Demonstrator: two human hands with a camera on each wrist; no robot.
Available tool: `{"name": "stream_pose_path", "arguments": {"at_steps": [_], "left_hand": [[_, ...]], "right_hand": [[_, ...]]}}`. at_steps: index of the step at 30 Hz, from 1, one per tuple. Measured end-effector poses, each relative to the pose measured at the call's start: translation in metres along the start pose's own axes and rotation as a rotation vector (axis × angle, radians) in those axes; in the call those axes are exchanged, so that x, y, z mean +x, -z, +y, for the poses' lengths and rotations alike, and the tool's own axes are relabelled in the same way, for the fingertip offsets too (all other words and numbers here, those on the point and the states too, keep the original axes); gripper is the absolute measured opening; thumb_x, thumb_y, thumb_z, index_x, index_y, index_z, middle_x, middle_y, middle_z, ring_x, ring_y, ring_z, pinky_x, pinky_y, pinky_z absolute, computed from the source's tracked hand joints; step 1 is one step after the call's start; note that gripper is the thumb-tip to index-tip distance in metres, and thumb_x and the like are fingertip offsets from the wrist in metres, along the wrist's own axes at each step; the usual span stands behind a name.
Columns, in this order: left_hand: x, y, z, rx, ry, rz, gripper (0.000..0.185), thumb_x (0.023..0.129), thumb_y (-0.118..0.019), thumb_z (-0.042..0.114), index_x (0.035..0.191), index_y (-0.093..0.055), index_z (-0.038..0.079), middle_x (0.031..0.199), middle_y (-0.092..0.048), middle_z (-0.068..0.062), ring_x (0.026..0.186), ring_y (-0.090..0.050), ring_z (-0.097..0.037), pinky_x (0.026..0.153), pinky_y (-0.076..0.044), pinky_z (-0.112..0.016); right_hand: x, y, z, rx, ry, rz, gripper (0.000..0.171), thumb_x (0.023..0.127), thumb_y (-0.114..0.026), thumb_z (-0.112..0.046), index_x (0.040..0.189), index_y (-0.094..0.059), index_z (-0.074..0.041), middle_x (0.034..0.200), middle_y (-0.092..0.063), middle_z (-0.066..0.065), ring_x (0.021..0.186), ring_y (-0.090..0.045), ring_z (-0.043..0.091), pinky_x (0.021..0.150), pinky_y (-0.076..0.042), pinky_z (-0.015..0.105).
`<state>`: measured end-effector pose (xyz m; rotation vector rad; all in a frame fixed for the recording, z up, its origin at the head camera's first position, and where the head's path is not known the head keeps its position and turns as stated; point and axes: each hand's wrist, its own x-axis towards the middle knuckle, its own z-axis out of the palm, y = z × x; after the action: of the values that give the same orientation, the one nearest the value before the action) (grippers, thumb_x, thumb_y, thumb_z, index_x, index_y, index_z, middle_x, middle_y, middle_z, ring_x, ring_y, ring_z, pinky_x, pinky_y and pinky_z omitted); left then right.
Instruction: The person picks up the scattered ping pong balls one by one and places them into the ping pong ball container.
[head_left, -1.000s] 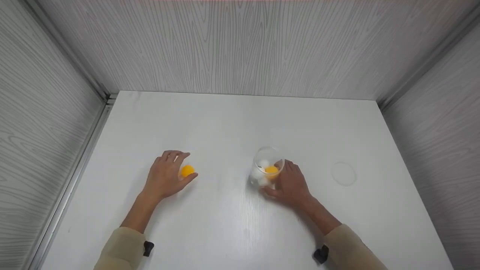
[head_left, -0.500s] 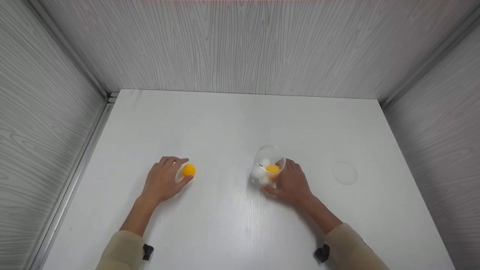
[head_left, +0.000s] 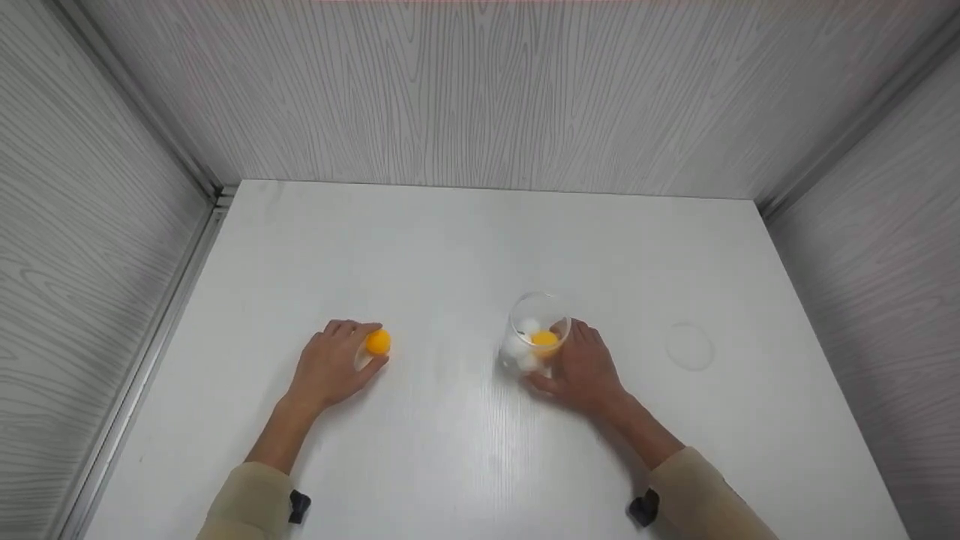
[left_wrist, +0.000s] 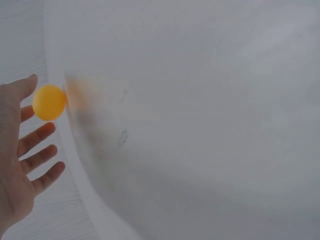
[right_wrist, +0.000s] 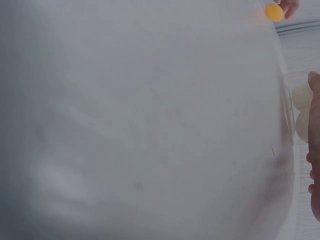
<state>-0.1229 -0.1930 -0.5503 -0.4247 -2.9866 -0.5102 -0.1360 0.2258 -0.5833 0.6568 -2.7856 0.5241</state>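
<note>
In the head view my left hand has its thumb and index finger on either side of an orange ping-pong ball on the table. The left wrist view shows the same orange ball by the thumb, its other fingers spread loosely. My right hand grips the side of a clear round container, which stands upright, mouth up. Inside it are several white balls and an orange ball. The right wrist view catches only part of that hand, beside white balls behind the clear wall.
A thin clear ring-shaped disc, like a lid, lies flat on the white table to the right of the container. Wood-grain panels enclose the table at the back and both sides.
My left hand has drawn in around the orange ball, its thumb and index finger nearer to it, and the ball has shifted slightly to the right. The right hand and container stay put.
</note>
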Motion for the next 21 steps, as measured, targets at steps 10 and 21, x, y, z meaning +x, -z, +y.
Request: {"name": "stream_pose_path", "arguments": {"at_steps": [10, 21], "left_hand": [[0.0023, -0.0024, 0.0025, -0.028, -0.019, 0.017, 0.047, 0.094, -0.078, 0.034, 0.134, -0.069, 0.013, 0.125, -0.073, -0.013, 0.119, -0.063, -0.034, 0.098, -0.058, -0.052], [0.0051, -0.0059, 0.0013, -0.007, -0.053, 0.047, 0.033, 0.094, -0.078, 0.026, 0.124, -0.073, 0.012, 0.112, -0.076, -0.012, 0.108, -0.068, -0.035, 0.088, -0.061, -0.051]], "right_hand": [[-0.0004, -0.0003, 0.0003, -0.002, 0.016, 0.028, 0.076, 0.083, -0.072, -0.064, 0.123, -0.058, -0.001, 0.113, -0.067, 0.014, 0.111, -0.063, 0.034, 0.097, -0.053, 0.053], [-0.0011, -0.0007, 0.0013, -0.030, 0.000, -0.014, 0.079, 0.084, -0.072, -0.066, 0.125, -0.058, 0.000, 0.116, -0.065, 0.014, 0.114, -0.061, 0.034, 0.101, -0.052, 0.052]]}}
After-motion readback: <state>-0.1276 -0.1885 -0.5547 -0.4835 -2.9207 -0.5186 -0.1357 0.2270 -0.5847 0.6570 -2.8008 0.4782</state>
